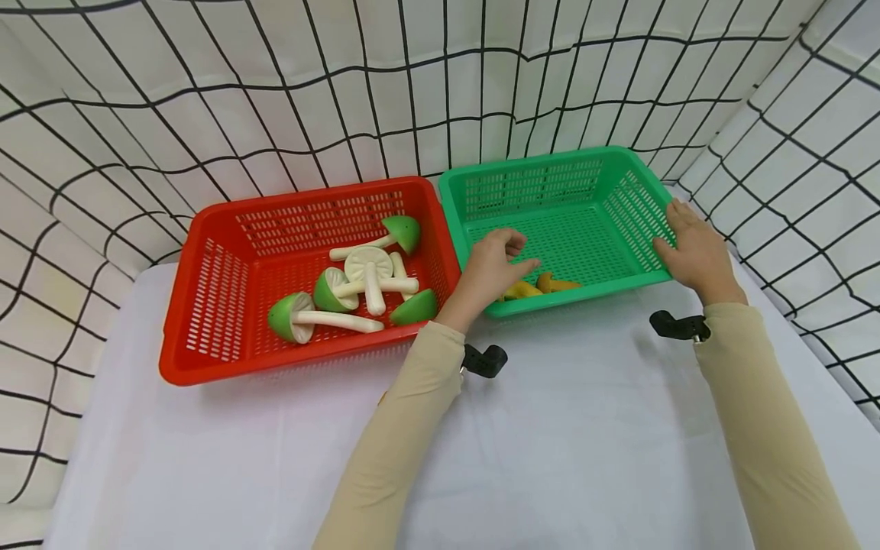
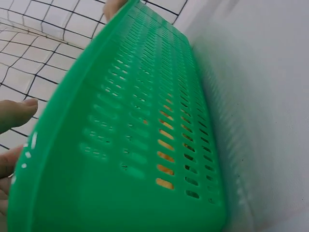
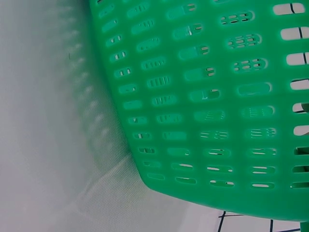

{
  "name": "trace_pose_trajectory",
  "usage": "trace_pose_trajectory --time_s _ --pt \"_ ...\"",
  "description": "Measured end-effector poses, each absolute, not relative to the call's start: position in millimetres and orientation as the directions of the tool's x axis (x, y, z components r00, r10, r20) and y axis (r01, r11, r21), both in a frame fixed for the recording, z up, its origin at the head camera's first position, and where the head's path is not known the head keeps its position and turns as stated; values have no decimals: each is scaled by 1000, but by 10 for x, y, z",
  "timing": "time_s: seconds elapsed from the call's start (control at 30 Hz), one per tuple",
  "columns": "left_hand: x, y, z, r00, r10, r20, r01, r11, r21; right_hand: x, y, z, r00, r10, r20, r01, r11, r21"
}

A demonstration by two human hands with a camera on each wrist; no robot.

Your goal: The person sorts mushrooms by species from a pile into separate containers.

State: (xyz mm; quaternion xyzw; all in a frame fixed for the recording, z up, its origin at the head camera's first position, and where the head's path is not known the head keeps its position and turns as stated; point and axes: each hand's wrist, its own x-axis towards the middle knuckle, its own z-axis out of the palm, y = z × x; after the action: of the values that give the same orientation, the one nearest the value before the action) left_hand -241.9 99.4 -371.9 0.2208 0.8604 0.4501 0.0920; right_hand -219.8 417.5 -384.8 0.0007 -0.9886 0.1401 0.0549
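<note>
A green basket (image 1: 622, 198) stands at the back right, with yellow and orange pieces (image 1: 543, 287) lying at its front wall. My left hand (image 1: 496, 266) hovers over the basket's front left corner just above those pieces, with loosely bent fingers holding nothing. My right hand (image 1: 690, 248) holds the basket's right rim, thumb inside the wall and fingers over the top. The left wrist view shows the basket's front wall (image 2: 145, 145) from outside, orange showing through the slots. The right wrist view shows the basket's outer wall (image 3: 207, 96) up close.
A red basket (image 1: 206, 305) touching the green one on the left holds several green-capped toy mushrooms (image 1: 357, 286). Both stand on a white cloth table (image 1: 550, 443). A black-grid white curtain (image 1: 275, 99) closes off the back and both sides.
</note>
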Motion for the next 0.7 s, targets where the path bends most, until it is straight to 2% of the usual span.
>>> trace_pose_trajectory --time_s 0.1,0.27,0.7 --pt "-2375 908 -3685 -887 455 85 292 408 865 -2197 4176 -3843 -994 16 105 -15 959 -283" --pt "-2255 734 -3614 -886 430 175 337 336 880 -2206 4183 -3871 -994 17 107 -15 957 -290" --pt "-1810 394 -3496 -844 426 326 456 252 853 -2205 4204 -3891 -995 10 101 -20 955 -294"
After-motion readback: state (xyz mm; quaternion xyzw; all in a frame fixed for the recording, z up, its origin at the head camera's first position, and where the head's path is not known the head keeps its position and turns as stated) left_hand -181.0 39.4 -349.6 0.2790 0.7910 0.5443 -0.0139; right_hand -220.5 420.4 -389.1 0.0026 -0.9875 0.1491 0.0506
